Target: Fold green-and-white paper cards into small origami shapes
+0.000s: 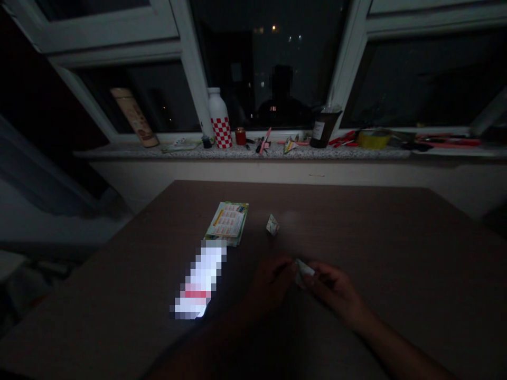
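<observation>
Between my two hands, just above the table, is a small piece of folded paper [304, 273], pale and pointed at the top. My left hand [274, 279] is closed on its left edge, mostly in shadow. On the other side, my right hand [336, 287] pinches the paper between thumb and fingers. Beyond them on the table stands a small folded paper shape [272, 226] with printed colours. To the left lies a stack of printed paper sheets [227, 220], and nearer me a lit phone [200, 279] whose screen is blurred out.
The dark wooden table [396, 237] reaches toward a window. Along the stone sill [241, 153] stand a checkered bottle [219, 119], a tan flask [135, 117], a small red jar [240, 136], a dark cup [322, 127] and a yellow tape roll [373, 139]. The room is dim.
</observation>
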Action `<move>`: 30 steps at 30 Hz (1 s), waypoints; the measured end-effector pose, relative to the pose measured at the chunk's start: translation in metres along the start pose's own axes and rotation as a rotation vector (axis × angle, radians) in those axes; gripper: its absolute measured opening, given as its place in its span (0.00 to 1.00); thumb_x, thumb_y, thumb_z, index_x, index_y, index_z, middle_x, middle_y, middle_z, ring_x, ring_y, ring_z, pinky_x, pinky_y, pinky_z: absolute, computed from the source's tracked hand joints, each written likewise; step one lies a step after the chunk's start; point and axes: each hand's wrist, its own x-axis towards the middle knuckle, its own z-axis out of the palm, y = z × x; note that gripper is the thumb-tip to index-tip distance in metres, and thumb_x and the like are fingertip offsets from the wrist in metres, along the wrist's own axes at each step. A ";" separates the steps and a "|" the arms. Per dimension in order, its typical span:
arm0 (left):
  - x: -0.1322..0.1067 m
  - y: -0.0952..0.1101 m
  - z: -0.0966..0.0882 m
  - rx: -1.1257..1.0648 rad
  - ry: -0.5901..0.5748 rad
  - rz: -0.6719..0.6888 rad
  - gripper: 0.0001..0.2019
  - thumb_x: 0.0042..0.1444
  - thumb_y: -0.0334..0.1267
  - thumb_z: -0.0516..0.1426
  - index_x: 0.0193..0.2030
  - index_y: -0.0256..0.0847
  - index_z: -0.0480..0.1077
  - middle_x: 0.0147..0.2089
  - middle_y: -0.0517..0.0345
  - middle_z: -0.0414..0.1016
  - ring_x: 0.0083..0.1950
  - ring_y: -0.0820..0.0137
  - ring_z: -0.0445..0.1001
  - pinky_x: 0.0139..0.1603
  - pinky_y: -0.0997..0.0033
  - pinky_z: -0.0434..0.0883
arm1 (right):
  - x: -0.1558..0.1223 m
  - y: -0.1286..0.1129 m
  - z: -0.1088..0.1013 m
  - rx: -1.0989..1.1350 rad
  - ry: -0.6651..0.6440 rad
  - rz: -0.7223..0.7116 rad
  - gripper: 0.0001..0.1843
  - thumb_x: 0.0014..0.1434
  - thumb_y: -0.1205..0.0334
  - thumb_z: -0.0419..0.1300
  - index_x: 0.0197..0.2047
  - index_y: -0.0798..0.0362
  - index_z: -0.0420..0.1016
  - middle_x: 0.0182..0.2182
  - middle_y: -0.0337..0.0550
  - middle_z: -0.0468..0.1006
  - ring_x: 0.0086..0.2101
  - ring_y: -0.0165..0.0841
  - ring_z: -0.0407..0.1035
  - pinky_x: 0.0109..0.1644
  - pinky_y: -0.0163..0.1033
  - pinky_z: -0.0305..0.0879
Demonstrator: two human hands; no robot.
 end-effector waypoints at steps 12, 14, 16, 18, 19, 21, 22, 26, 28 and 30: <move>0.002 0.005 0.001 0.152 -0.076 0.034 0.04 0.51 0.32 0.54 0.30 0.38 0.70 0.28 0.59 0.70 0.31 0.71 0.68 0.34 0.74 0.62 | 0.002 0.001 -0.001 -0.121 0.068 -0.087 0.07 0.53 0.61 0.59 0.25 0.52 0.69 0.21 0.37 0.70 0.24 0.30 0.65 0.28 0.34 0.62; 0.003 0.004 0.002 0.172 -0.071 0.043 0.04 0.51 0.32 0.55 0.28 0.38 0.70 0.28 0.59 0.70 0.31 0.71 0.68 0.33 0.74 0.62 | 0.003 0.001 -0.001 -0.145 0.070 -0.097 0.06 0.52 0.63 0.59 0.25 0.52 0.69 0.21 0.38 0.71 0.24 0.30 0.65 0.28 0.34 0.62; 0.003 0.003 0.001 0.177 -0.073 0.052 0.03 0.51 0.31 0.55 0.28 0.37 0.70 0.28 0.60 0.70 0.31 0.72 0.68 0.33 0.75 0.62 | 0.003 0.001 -0.001 -0.169 0.080 -0.103 0.04 0.52 0.65 0.58 0.26 0.53 0.69 0.21 0.37 0.71 0.24 0.30 0.66 0.28 0.34 0.62; 0.004 0.002 0.001 0.185 -0.073 0.065 0.03 0.51 0.31 0.56 0.28 0.37 0.70 0.28 0.60 0.69 0.31 0.73 0.67 0.33 0.75 0.61 | 0.003 0.002 -0.002 -0.192 0.082 -0.108 0.04 0.52 0.66 0.58 0.26 0.53 0.68 0.21 0.37 0.71 0.24 0.30 0.66 0.28 0.34 0.62; 0.003 0.002 0.001 0.194 -0.070 0.071 0.03 0.50 0.31 0.56 0.27 0.37 0.70 0.28 0.60 0.68 0.31 0.73 0.67 0.32 0.76 0.61 | 0.003 0.002 -0.002 -0.202 0.078 -0.110 0.05 0.52 0.66 0.58 0.25 0.53 0.68 0.21 0.37 0.70 0.24 0.30 0.65 0.28 0.34 0.62; 0.003 0.001 0.002 0.211 -0.068 0.073 0.03 0.50 0.31 0.57 0.26 0.37 0.70 0.27 0.61 0.67 0.30 0.74 0.65 0.31 0.76 0.59 | 0.003 0.002 -0.002 -0.213 0.073 -0.110 0.05 0.51 0.68 0.57 0.24 0.53 0.68 0.20 0.36 0.70 0.24 0.30 0.65 0.28 0.34 0.61; 0.003 0.001 0.002 0.221 -0.068 0.070 0.03 0.50 0.31 0.57 0.26 0.37 0.70 0.27 0.61 0.66 0.29 0.74 0.65 0.30 0.76 0.59 | 0.003 0.002 -0.002 -0.211 0.075 -0.107 0.06 0.50 0.69 0.57 0.23 0.52 0.67 0.20 0.36 0.69 0.23 0.29 0.65 0.28 0.33 0.61; 0.002 0.002 0.005 0.240 -0.074 0.073 0.04 0.50 0.31 0.57 0.26 0.37 0.70 0.26 0.62 0.65 0.28 0.75 0.64 0.30 0.77 0.58 | 0.003 0.004 -0.001 -0.183 0.095 -0.082 0.06 0.47 0.70 0.56 0.22 0.52 0.66 0.19 0.34 0.68 0.22 0.29 0.63 0.26 0.33 0.59; 0.001 0.003 0.006 0.234 -0.076 0.072 0.04 0.50 0.31 0.56 0.26 0.36 0.70 0.26 0.62 0.65 0.28 0.75 0.64 0.29 0.76 0.58 | 0.003 0.004 0.000 -0.165 0.110 -0.077 0.06 0.47 0.70 0.56 0.22 0.52 0.66 0.19 0.35 0.67 0.22 0.29 0.62 0.25 0.33 0.59; 0.002 0.004 0.005 0.220 -0.075 0.061 0.04 0.51 0.31 0.56 0.26 0.36 0.69 0.26 0.62 0.65 0.28 0.74 0.64 0.30 0.76 0.58 | 0.003 0.004 -0.001 -0.146 0.134 -0.075 0.06 0.47 0.69 0.56 0.21 0.52 0.66 0.18 0.35 0.67 0.21 0.28 0.62 0.25 0.32 0.59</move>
